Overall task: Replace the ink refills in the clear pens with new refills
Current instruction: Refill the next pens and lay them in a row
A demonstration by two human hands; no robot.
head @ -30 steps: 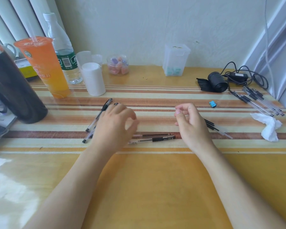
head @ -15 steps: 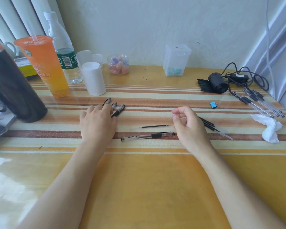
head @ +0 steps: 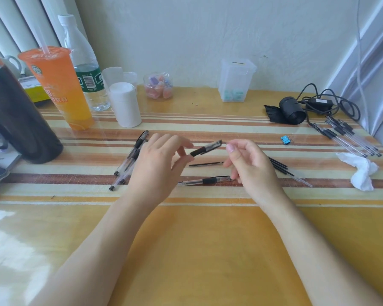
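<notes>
**Pen lifted, tip end meeting the right hand**

The left hand [head: 157,164] is pinching a pen [head: 206,147] by its black grip and holding it above the table [head: 208,250], tip end pointing right. The right hand [head: 250,164] is hovering just beside that end with fingers curled and thumb raised. I cannot tell whether it is pinching some small part.

A loose refill [head: 206,164] is lying on the table below the pen, and a second pen [head: 205,181] is lying nearer. More pens [head: 131,160] are lying at the left. A refill bundle [head: 281,165] is lying at the right, partly behind the right hand.

The person is probably starting to open the pen. The next move is calling for the right hand to grip the tip cone and twist while the left hand is bracing the barrel, then draw the old refill out straight.
</notes>
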